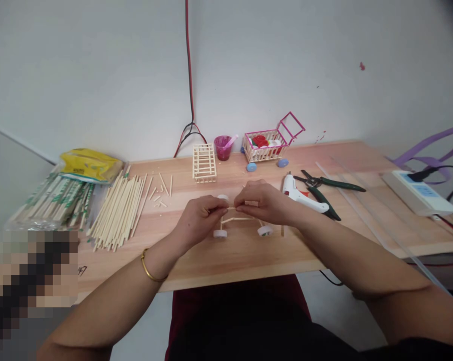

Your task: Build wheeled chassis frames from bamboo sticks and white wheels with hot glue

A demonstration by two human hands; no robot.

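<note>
Left hand (196, 220) and right hand (262, 200) both pinch with thumb and fingers at a thin stick (231, 208) over the far side of the wheeled frame (239, 218). Both hands are closed at the fingertips, and only a short pale piece shows between them. Its visible length runs left to right, roughly in line with the frame's crossbar just on its near side; whether stick and frame touch is hard to tell.

Wood tabletop (211, 265) stretches from the frame toward the body. The frame stands low, two white wheels on its near side: one near the left hand, the other, tilted, on the near side of the right hand. A third white wheel shows beyond the left fingertips; the right hand may hide a fourth. Judging by those wheels, the frame's long axis goes left to right, with its left end by the left hand and its right end nearer the right.

Farther off, loose sticks (117, 210) lie left of the frame, wrapped bundles beyond them. Right of the frame is a white glue gun (305, 199), with dark green-handled cutters (314, 184) beside it and a power strip (418, 193) well apart. Beyond the frame, toward the wall, stand a stick lattice (204, 161), a purple cup (222, 150) and a small basket cart (264, 154) on blue wheels.
</note>
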